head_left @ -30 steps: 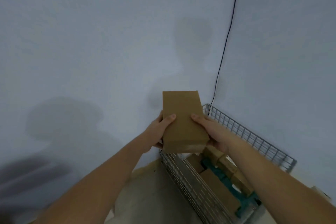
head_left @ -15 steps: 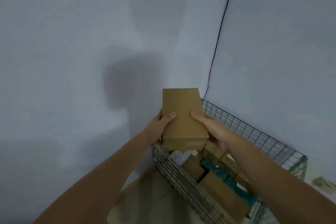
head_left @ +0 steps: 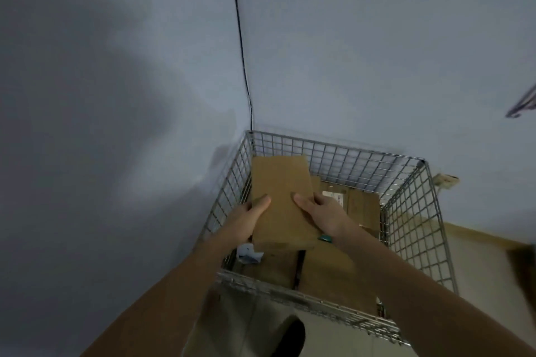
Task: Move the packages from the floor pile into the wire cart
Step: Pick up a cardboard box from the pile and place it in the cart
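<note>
Over the cart [head_left: 406, 220], which sits in a corner between two pale walls, we hold a brown box [head_left: 282, 200] in both hands. Our left hand [head_left: 246, 220] clamps its left edge, thumb laid flat across the top face; our right hand [head_left: 322, 213] clamps the right edge the same way. The fingers of both hands curl under the box and are hidden from us, so we cannot say how they sit beneath it. The box lies within the cart's rim, toward its left side, and tilts with its far end raised; we cannot tell whether it touches anything below.

Under it the cart holds more brown packages [head_left: 327, 266], mostly covered by the box and our forearms. We see a flat one at the near right, another [head_left: 364, 206] against the far right wall, and a pale label [head_left: 333, 197] between them, too blurred to read. A small teal scrap [head_left: 325, 238] shows just below our right wrist, and something white and crumpled [head_left: 249, 253] lies below our left wrist; we cannot make out what either is.

A black cable [head_left: 240, 38] runs down the wall corner to the cart's back left post. Blurred shapes are cut off at the right edge. The floor pile is out of view.
</note>
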